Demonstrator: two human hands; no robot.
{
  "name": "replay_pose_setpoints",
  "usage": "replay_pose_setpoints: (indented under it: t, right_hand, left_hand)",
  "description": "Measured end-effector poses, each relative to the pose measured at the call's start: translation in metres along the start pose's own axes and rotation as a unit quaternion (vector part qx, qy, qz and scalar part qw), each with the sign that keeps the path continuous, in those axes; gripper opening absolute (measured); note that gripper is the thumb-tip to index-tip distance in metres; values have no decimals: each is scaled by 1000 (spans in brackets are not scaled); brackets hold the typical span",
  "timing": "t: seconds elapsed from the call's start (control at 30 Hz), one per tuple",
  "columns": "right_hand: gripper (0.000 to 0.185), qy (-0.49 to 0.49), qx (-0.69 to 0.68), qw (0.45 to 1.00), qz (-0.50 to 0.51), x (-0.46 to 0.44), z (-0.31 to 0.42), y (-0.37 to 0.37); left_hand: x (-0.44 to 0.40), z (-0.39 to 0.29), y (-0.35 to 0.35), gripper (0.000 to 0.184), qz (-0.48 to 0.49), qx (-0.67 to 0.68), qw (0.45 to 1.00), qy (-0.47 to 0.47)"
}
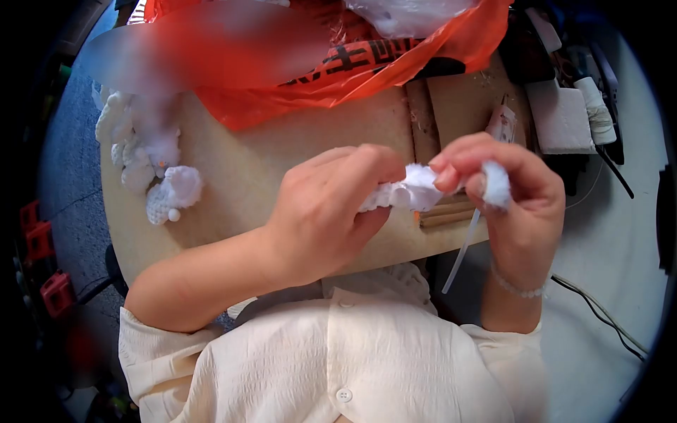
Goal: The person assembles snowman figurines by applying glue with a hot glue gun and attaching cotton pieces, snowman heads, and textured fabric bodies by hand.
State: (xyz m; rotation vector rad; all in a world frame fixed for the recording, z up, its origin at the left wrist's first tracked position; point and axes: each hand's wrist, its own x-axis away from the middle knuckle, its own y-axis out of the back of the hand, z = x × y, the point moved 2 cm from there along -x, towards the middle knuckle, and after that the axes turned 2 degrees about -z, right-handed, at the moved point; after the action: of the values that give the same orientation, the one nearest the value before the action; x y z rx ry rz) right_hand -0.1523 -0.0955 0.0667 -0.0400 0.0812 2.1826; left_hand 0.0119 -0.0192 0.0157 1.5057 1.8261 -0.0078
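My left hand (328,208) is closed around a small white crocheted piece (395,197), with white fluff showing at its right end. Beside it, my right hand (518,187) has its fingers curled, thumb and fingertips close to the fluffy end. A tuft of white stuffing (496,185) sits at the right hand's thumb and fingers. A thin translucent stick (462,252) slants down below the right hand; whether that hand holds it, I cannot tell. At the left of the table lie several white crocheted pieces (144,151), one (174,194) nearer to me.
A red plastic bag (247,99) with dark lettering covers the back of the table (240,183). Brown sticks (448,215) lie behind my hands. At the right are a white foam block (562,120), a roll of white cord (596,111) and a small tube-like packet (502,123).
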Motion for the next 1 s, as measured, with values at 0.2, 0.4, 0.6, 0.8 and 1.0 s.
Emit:
replay_pose_setpoints:
  t: [0.2, 0.4, 0.6, 0.8, 1.0]
  right_hand:
    - [27, 21, 46, 999, -18, 19, -1, 7]
    - [14, 25, 5, 1000, -8, 30, -11, 11]
    - [27, 2, 29, 997, -72, 33, -15, 9]
    - [25, -6, 29, 997, -76, 39, -18, 8]
    - [15, 30, 6, 999, -44, 40, -24, 7]
  left_hand:
    - [1, 3, -2, 44, 2, 1, 1000, -7]
    - [3, 4, -1, 45, 22, 1, 1000, 2]
    - [4, 5, 0, 43, 50, 40, 996, 61]
    - [4, 4, 2, 34, 73, 83, 982, 152]
    - [6, 4, 2, 33, 73, 169, 951, 249]
